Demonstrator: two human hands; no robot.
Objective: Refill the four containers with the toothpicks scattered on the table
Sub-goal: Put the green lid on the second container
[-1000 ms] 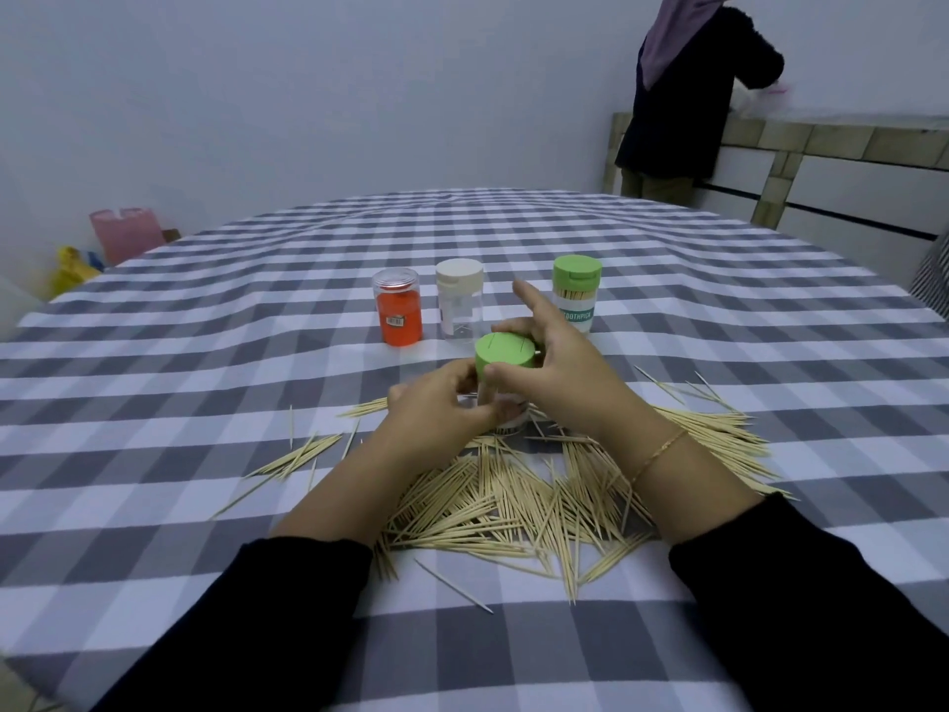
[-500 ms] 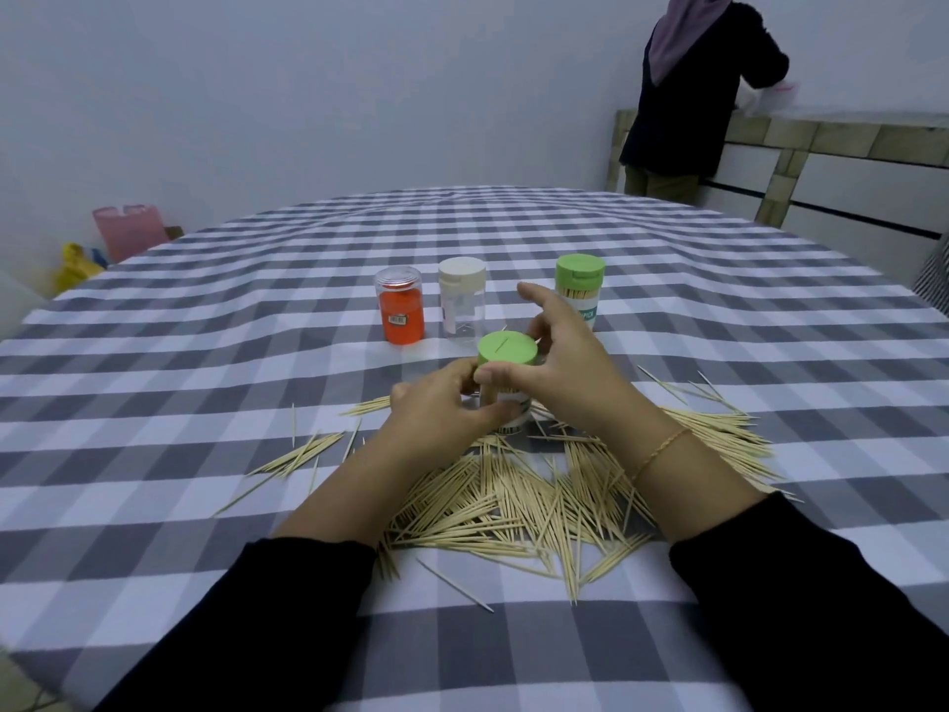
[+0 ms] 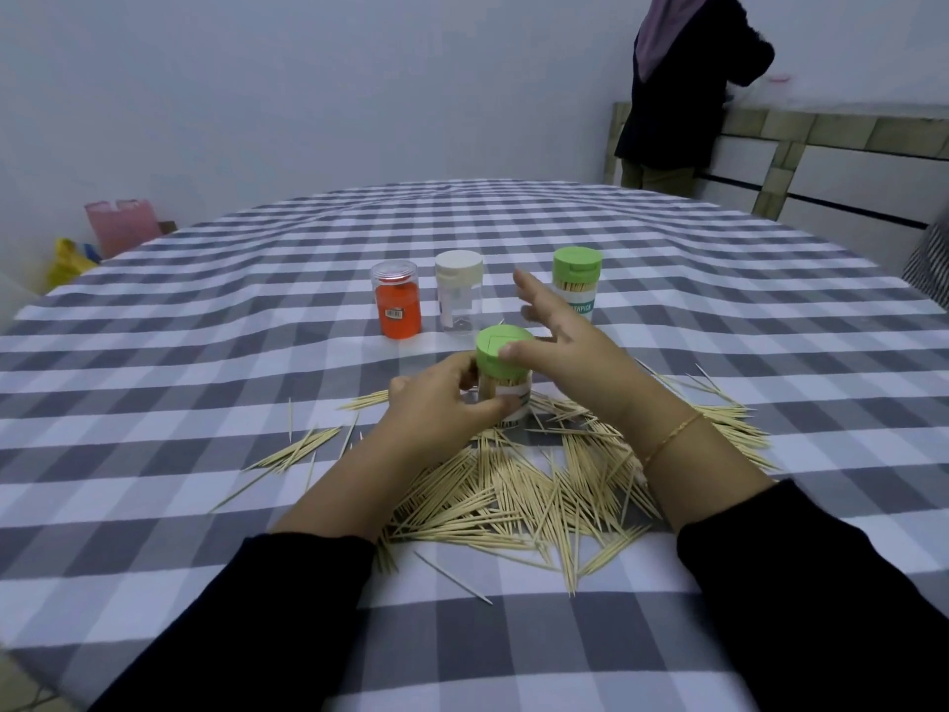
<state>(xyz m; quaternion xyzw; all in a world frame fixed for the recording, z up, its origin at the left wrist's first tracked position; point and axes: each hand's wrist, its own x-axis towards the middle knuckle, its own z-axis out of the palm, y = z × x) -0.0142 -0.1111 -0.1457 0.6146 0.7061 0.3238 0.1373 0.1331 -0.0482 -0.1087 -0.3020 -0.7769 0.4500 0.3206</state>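
Currently my left hand [image 3: 441, 403] grips the body of the green-lidded container [image 3: 503, 375], upright on the checked tablecloth [image 3: 205, 382]; my right hand [image 3: 570, 346] touches its lid, thumb on the rim, fingers spread and relaxed; scattered toothpicks [image 3: 513, 495] lie just nearer me than the grip; three more containers stand beyond it.

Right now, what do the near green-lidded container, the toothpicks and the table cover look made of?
Near green-lidded container: likely plastic; matte opaque green lid, clear glossy wall showing toothpicks inside, paper-looking label. The left hand grips its body; the right hand touches the lid. Toothpicks: pale tan, thin, pointed, matte; wood or bamboo, cannot tell which. Table cover: grey-white checked, probably woven fabric; it shows soft ripples.
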